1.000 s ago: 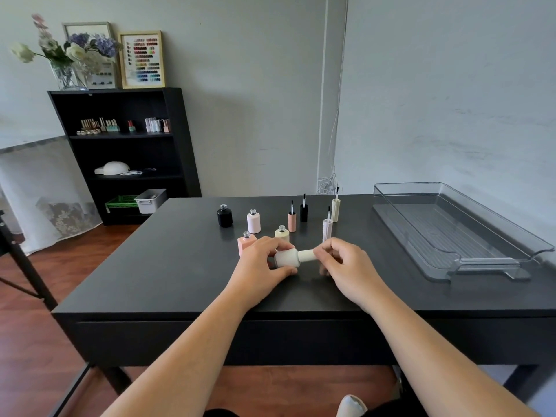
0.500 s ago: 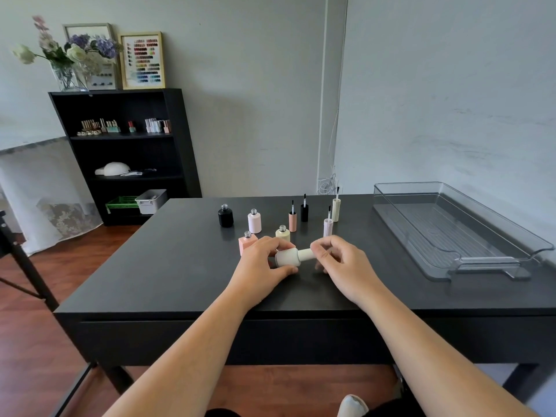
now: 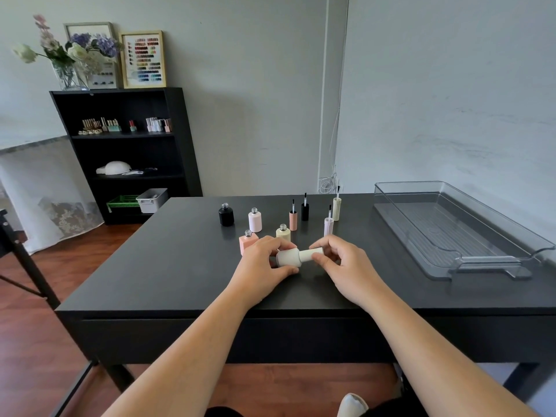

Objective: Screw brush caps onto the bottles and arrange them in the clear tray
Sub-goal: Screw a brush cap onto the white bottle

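I hold a cream bottle [image 3: 288, 257] sideways just above the black table [image 3: 180, 266]. My left hand [image 3: 264, 263] grips its body. My right hand [image 3: 343, 263] pinches its cream brush cap [image 3: 311, 254], which sits on the neck. Behind them stand uncapped bottles: black [image 3: 226, 215], pale pink [image 3: 254, 221], peach [image 3: 248, 241] and pale yellow [image 3: 283, 233]. Loose brush caps stand brush-up: peach [image 3: 293, 219], black [image 3: 304, 210], pale pink [image 3: 328, 225] and cream [image 3: 336, 207]. The clear tray [image 3: 469, 260] lies at the right with nothing in it.
A black shelf unit [image 3: 126, 152] stands at the back left with small bottles, a white lamp and bins; flowers and frames sit on top. A black stand leg [image 3: 27, 266] is at the far left. A wall runs close behind the tray.
My right fingers have shifted around the cap, turning it on the bottle. The bottle and left hand stay almost where they were.
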A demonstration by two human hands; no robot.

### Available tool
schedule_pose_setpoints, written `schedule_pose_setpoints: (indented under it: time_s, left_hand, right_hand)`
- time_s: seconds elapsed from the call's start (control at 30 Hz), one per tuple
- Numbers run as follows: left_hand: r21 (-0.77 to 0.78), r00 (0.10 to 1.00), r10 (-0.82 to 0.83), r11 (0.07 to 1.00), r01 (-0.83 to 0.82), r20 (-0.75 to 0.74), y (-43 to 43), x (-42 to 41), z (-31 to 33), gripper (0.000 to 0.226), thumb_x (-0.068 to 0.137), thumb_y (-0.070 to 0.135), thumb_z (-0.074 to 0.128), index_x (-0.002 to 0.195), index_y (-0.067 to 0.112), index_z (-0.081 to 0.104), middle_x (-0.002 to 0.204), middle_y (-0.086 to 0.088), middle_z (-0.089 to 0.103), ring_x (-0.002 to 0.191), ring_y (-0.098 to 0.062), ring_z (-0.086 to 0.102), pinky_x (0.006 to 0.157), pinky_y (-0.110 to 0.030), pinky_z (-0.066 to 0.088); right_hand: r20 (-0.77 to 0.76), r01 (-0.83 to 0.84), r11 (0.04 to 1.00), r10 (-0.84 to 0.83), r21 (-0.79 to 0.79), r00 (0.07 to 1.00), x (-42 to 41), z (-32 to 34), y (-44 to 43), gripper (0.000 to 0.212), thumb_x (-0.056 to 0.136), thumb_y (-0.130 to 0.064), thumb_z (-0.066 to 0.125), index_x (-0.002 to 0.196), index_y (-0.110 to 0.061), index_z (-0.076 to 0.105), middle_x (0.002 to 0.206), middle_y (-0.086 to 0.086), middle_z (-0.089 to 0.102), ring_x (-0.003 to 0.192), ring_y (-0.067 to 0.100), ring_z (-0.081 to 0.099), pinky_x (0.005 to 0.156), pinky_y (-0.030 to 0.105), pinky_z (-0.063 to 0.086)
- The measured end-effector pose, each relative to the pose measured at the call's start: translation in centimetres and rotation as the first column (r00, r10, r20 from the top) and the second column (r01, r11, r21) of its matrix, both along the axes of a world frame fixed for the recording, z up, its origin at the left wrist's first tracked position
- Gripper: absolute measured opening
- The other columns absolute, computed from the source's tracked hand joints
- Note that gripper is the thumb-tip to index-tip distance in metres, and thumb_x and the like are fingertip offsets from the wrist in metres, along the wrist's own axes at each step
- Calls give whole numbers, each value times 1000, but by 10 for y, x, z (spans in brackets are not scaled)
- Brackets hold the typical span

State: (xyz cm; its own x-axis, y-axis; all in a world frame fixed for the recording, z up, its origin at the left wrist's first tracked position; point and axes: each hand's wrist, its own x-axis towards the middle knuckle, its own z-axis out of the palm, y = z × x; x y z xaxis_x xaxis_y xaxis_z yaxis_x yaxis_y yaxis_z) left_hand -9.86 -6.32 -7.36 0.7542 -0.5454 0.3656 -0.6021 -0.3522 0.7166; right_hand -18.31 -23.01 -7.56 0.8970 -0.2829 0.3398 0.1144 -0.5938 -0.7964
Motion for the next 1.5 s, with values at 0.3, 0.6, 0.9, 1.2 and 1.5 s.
schedule_pose_setpoints:
  time_s: [0.3,0.6,0.9,1.2,1.5]
  left_hand:
    - [4,1000,7,1000,-7,-1,0,-1,0,35,72,18,79,103,29,66,100,11,60,90,-5,55,75,-11,42]
    - [40,1000,-15,999,15,-1,-2,-1,0,36,73,20,78,106,26,67,107,5,63,94,-9,56,87,-22,48]
    - [-51,990,24,999,-17,138,0,-10,0,45,72,28,79,114,29,64,107,13,59,97,-1,52,90,-18,44]
    - [-32,936,350,937,-348,50,27,19,7,61,74,26,78,127,25,49,123,8,47,118,-12,44,91,-22,33]
    - [-29,895,384,916,-400,-225,34,47,-4,34,73,23,80,101,19,61,97,3,66,89,-13,61,77,-24,43]
  right_hand:
    - [14,6,1000,-5,-21,1000,0,0,0,13,88,-22,63,92,-34,65,81,-5,65,71,7,55,63,12,41]
    - [25,27,998,-25,-61,999,1,0,1,7,92,-20,57,89,-22,64,70,-1,58,58,7,45,54,10,36]
    - [136,78,995,-85,59,987,0,7,-3,8,90,-22,59,90,-26,66,79,-1,68,71,12,60,63,15,42]
    - [263,342,938,-315,-62,912,11,47,-46,10,90,-23,59,84,-16,63,61,-14,52,57,0,50,51,7,35]
    - [124,436,894,-424,-103,897,31,37,-72,13,89,-21,61,86,-9,62,76,-3,57,73,18,51,56,25,32]
